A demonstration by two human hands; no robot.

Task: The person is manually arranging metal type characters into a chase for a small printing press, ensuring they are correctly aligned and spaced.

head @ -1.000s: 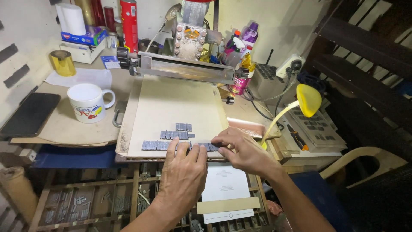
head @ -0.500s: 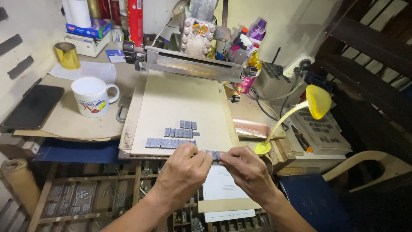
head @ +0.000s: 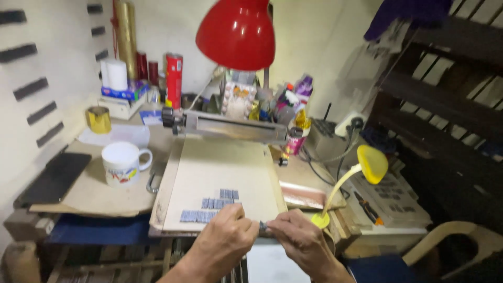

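Workbench edge: type row (head: 262, 227) crosswise

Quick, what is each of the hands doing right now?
Left hand: closed, pinching one end of a small dark block.
Right hand: closed, pinching the other end of the same block, at the front edge of the tan board.

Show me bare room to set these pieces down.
Free: the board between the metal bar and the type blocks. Crowded: shelf behind the bar, around the mug, and the front edge by both hands.
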